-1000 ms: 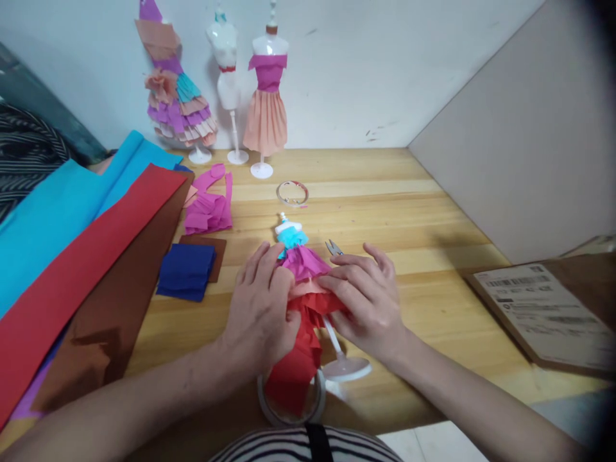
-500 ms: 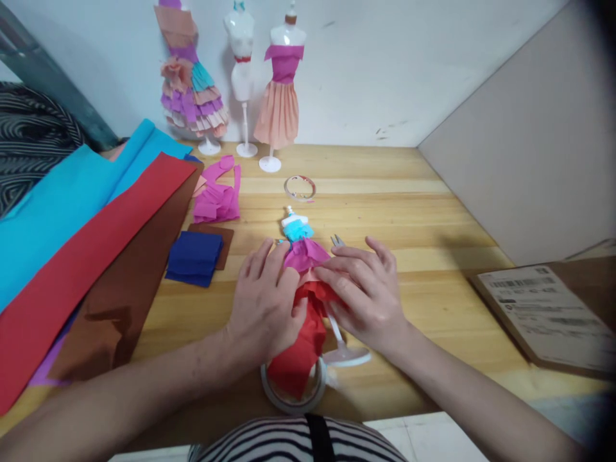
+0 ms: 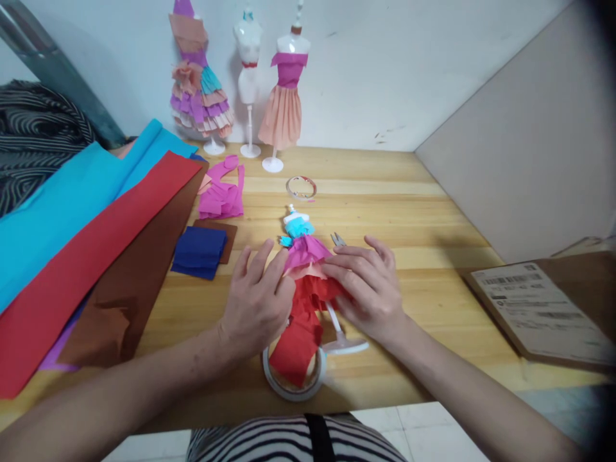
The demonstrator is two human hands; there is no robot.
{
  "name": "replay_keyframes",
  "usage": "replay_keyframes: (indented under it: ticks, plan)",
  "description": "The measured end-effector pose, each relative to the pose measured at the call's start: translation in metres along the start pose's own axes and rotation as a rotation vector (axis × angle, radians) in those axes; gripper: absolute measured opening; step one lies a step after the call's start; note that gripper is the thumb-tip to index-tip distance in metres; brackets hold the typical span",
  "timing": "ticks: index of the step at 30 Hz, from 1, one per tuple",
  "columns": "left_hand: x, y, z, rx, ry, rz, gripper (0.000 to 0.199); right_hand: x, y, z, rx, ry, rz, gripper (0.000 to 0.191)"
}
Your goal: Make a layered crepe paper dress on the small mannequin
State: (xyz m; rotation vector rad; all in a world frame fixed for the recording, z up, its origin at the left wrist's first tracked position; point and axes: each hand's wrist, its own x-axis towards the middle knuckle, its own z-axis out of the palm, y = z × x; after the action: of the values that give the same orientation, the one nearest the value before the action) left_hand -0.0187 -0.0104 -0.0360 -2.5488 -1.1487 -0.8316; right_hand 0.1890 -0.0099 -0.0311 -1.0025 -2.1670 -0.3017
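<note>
A small white mannequin (image 3: 294, 219) lies on the wooden table (image 3: 409, 212), wearing a paper dress with a turquoise top, a magenta ruffle (image 3: 305, 249) and a red skirt (image 3: 301, 330). My left hand (image 3: 256, 301) presses on the dress's left side at the waist, fingers spread. On the right side my right hand (image 3: 366, 287) pinches the red layer. The mannequin's round base (image 3: 345, 346) rests near the table's front edge. The red skirt's hem hangs over a roll of tape (image 3: 293, 380).
Turquoise, red and brown paper sheets (image 3: 91, 237) lie at the left, with folded blue paper (image 3: 199, 251) and a magenta paper piece (image 3: 221, 196). Three dress mannequins (image 3: 250, 77) stand at the back wall. A clear tape ring (image 3: 301, 188), metal scissors tips (image 3: 337, 240) and a labelled cardboard parcel (image 3: 539, 308) are nearby.
The view has shifted slightly. My left hand has slid a little down and left on the dress, with its fingers more spread. The right hand stays on the red layer.
</note>
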Motion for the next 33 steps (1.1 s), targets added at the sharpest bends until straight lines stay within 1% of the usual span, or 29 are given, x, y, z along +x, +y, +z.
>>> replay_keyframes:
  ticks: [4,9,13,17,19,22,25,27,29,30,32,33]
  plan:
    - [0.0,-0.001,0.0,0.0,0.004,0.018,0.004,-0.002,0.002,-0.003,0.0,-0.038,0.02,0.021]
    - [-0.001,-0.004,0.001,-0.007,0.003,0.019,0.008,-0.008,0.007,-0.005,0.055,-0.059,0.152,0.031]
    - [0.0,-0.003,0.0,-0.028,-0.006,0.009,0.009,-0.013,0.008,-0.006,0.087,-0.056,0.176,0.035]
    - [0.002,0.007,-0.003,-0.07,-0.024,-0.038,0.014,-0.013,0.006,-0.006,0.077,-0.047,0.173,0.031]
    - [0.005,0.013,-0.003,-0.084,-0.004,-0.041,0.017,-0.011,0.004,-0.006,0.066,-0.043,0.163,0.031]
    - [0.011,0.018,0.003,-0.072,0.032,-0.022,0.021,-0.01,0.002,-0.006,0.064,-0.025,0.154,0.029]
    - [0.017,0.019,0.01,-0.021,0.038,0.018,0.016,-0.013,0.001,-0.007,0.057,0.002,0.193,0.024]
    - [0.02,0.02,0.009,-0.011,0.042,0.057,0.017,-0.016,0.0,-0.009,0.041,0.012,0.207,0.02]
    - [0.023,0.02,0.001,-0.074,-0.006,0.061,0.022,-0.019,-0.001,-0.011,0.019,0.018,0.188,0.015]
    - [0.024,0.019,-0.004,-0.14,-0.056,0.043,0.024,-0.02,-0.001,-0.012,0.006,0.024,0.173,0.014]
    - [0.027,0.015,-0.015,-0.325,-0.193,-0.032,0.031,-0.022,-0.001,-0.014,-0.004,0.035,0.151,0.013]
    - [0.029,0.012,-0.018,-0.415,-0.226,-0.044,0.032,-0.023,-0.001,-0.014,-0.001,0.041,0.144,0.013]
